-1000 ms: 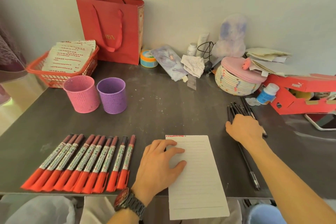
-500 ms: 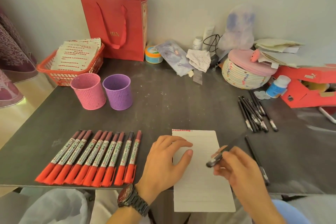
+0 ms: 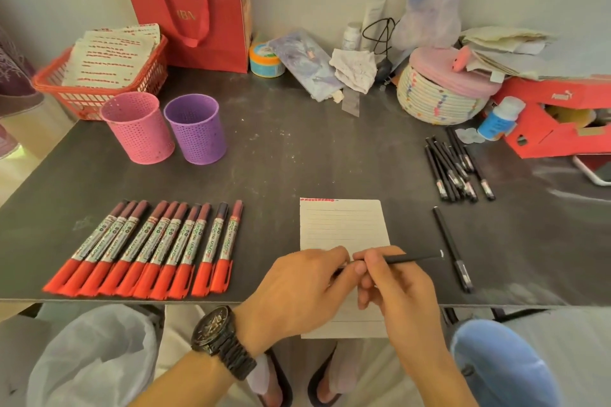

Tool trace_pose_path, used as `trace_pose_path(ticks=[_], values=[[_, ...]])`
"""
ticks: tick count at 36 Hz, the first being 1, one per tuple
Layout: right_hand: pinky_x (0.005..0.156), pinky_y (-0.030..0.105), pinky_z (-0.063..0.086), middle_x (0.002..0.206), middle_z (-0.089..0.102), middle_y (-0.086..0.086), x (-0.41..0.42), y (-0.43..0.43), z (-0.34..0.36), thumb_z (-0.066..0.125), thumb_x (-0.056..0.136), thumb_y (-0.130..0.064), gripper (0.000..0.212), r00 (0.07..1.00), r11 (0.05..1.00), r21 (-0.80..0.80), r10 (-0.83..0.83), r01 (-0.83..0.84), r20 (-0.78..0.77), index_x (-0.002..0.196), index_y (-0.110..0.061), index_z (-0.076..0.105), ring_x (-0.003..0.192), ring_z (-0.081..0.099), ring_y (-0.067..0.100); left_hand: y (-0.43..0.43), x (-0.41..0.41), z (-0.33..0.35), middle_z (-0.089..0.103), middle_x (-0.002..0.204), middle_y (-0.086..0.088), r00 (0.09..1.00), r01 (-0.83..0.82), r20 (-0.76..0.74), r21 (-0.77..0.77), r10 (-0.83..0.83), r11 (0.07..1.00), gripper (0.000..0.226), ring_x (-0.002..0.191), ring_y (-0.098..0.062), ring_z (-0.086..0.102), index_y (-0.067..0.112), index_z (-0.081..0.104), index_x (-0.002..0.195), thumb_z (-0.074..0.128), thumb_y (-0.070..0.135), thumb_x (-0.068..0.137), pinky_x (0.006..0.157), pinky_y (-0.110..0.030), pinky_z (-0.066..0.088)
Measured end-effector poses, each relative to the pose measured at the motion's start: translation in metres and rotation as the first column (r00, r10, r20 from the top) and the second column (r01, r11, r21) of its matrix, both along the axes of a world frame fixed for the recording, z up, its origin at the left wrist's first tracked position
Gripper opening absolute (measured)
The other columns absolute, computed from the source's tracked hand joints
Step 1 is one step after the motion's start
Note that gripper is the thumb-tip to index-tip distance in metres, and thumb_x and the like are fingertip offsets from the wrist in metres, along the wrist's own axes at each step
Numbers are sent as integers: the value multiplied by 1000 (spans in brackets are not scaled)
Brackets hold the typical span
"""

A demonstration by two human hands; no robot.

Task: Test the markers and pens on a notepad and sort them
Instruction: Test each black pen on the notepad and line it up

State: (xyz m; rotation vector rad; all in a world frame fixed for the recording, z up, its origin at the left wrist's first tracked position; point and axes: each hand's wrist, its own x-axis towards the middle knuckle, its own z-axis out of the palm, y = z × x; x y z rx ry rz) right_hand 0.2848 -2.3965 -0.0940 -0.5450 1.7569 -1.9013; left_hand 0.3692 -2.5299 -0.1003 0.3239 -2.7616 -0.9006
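Observation:
A lined notepad (image 3: 342, 225) lies at the table's front edge, its lower half under my hands. My right hand (image 3: 396, 287) grips a thin black pen (image 3: 410, 259) held level above the pad. My left hand (image 3: 304, 287) pinches the pen's left end, which its fingers hide. Several red-capped markers (image 3: 155, 248) lie in a row at the front left. A bunch of black pens (image 3: 453, 168) lies at the right, and one single black pen (image 3: 453, 248) lies beside the pad. A pink cup (image 3: 137, 127) and a purple cup (image 3: 195, 127) stand behind the markers.
A red basket of papers (image 3: 99, 76) and a red paper bag (image 3: 195, 3) stand at the back left. A woven lidded basket (image 3: 439, 92), a small blue bottle (image 3: 499, 117) and a red shoebox (image 3: 562, 116) crowd the back right. A plastic-lined bin (image 3: 92, 357) sits below the table edge.
My right hand picked one black pen from the bunch and brought it over the pad. My left hand left the pad and now pinches the pen's end.

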Motion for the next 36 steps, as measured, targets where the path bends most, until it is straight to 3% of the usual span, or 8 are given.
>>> trace_pose_path(ticks=[3,6,14,17,20,26,31,36], values=[[53,28,49,61,59,3,-3,2,3,60,100,-39,27,990,1000,21,5,-2,-140,83,-23,73,51,55,18,-6,-1,-1,45,51,8,998,-64,18,49,63,997,67,51,-14,45,21,42,63,19,79,88,49,-25,34],[56,24,50,62,61,7,-9,2,13,57,95,-44,24,966,997,55,66,-54,-250,86,-27,70,52,57,15,-10,-1,-2,45,51,11,991,-136,-9,57,137,989,75,49,-14,40,20,32,55,22,90,80,46,-20,23],[48,28,48,67,65,10,-61,-12,24,51,103,-20,25,989,984,-115,-139,133,-42,86,-19,70,48,56,21,-42,-21,-13,47,82,20,956,-273,-127,-56,264,960,47,80,-4,47,37,43,86,39,83,84,64,-23,41],[50,28,52,72,70,8,-82,-31,23,56,103,-19,25,992,991,-68,-122,119,-43,83,-27,70,51,61,19,-57,-41,-20,47,92,20,927,-366,-114,-72,357,928,42,87,-4,48,32,50,105,52,70,87,76,-26,46],[49,29,53,70,71,7,-98,-54,16,63,100,-27,21,990,992,34,-115,118,-77,79,-26,66,52,63,19,-63,-56,-30,46,97,19,924,-377,-90,-64,371,924,44,94,-6,48,30,50,115,61,61,86,81,-23,38],[47,25,50,59,68,7,-117,-87,7,70,93,-38,28,981,978,201,-21,60,-192,68,-27,65,47,62,16,-66,-66,-43,49,95,21,917,-399,-84,-136,391,907,34,90,-2,40,36,41,92,60,62,82,81,-23,26],[46,22,47,54,64,6,-118,-91,-9,75,90,-39,32,969,972,192,-89,135,-232,72,-17,63,44,57,14,-67,-66,-49,49,91,23,907,-419,-98,-113,409,901,36,89,2,35,40,34,85,61,63,79,82,-23,27],[52,18,46,51,60,2,-121,-91,-17,74,90,-38,29,942,966,167,-139,197,-304,69,-21,63,45,55,11,-69,-68,-51,49,93,25,903,-428,-89,-92,421,899,39,91,2,35,38,31,82,59,65,78,85,-23,25]])
